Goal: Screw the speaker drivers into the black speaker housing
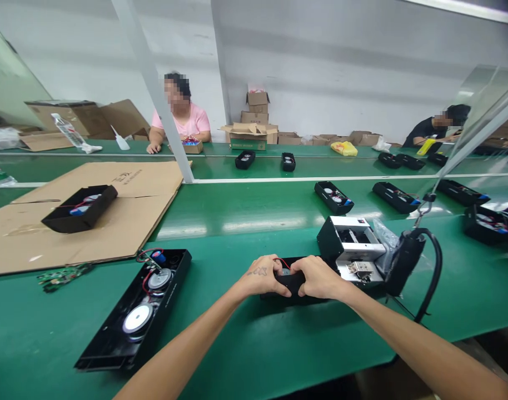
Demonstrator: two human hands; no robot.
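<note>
My left hand (260, 276) and my right hand (318, 277) are both curled around a black speaker housing (290, 283) that lies on the green table (245, 344) in front of me. Thin red wires (284, 262) show between my hands on top of the housing. The housing is mostly hidden under my fingers. To my left lies another long black speaker housing (138, 308), open side up, with two round drivers and red wires inside.
A black-and-white screw feeder box (352, 247) and a hanging black electric screwdriver (406, 261) stand right of my hands. Flat cardboard (124, 211) holds a black housing (81, 207) at left; a green circuit board (62, 276) lies near it. Several housings sit on the belt. Two people sit at the far side.
</note>
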